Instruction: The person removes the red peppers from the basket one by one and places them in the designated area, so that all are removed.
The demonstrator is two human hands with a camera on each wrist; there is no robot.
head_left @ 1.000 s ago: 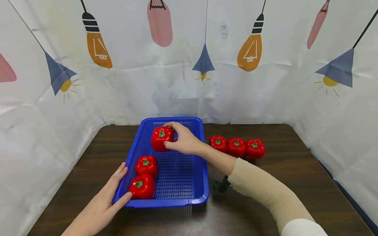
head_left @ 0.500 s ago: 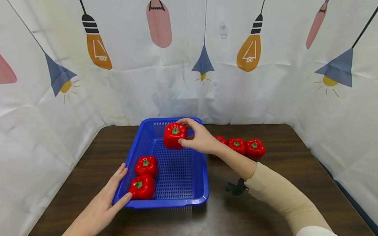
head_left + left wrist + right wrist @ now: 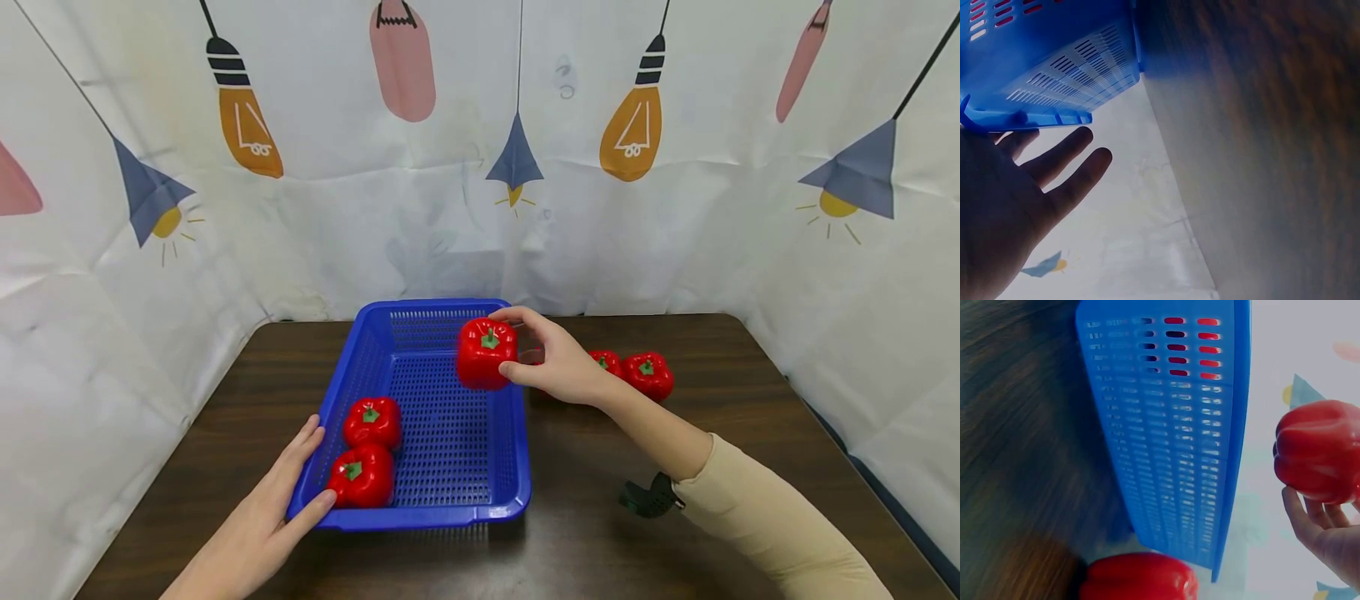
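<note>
the right wrist view shows a blue basket (image 3: 1166,425) seen from outside, its slotted wall running down the middle of the frame, with red showing through a few upper slots. at the right edge the right hand (image 3: 1329,534) holds a red pepper (image 3: 1317,452) on its fingers (image 3: 1302,515), clear of the basket rim. another pepper (image 3: 1139,577) lies on the dark wooden table (image 3: 1016,456) at the bottom, just beside the basket wall. pale backdrop lies beyond the hand.

red pepper (image 3: 487,353) | glossy, green stem up | upright, seemingly lifted | over blue basket (image 3: 450,504) right rim
</note>
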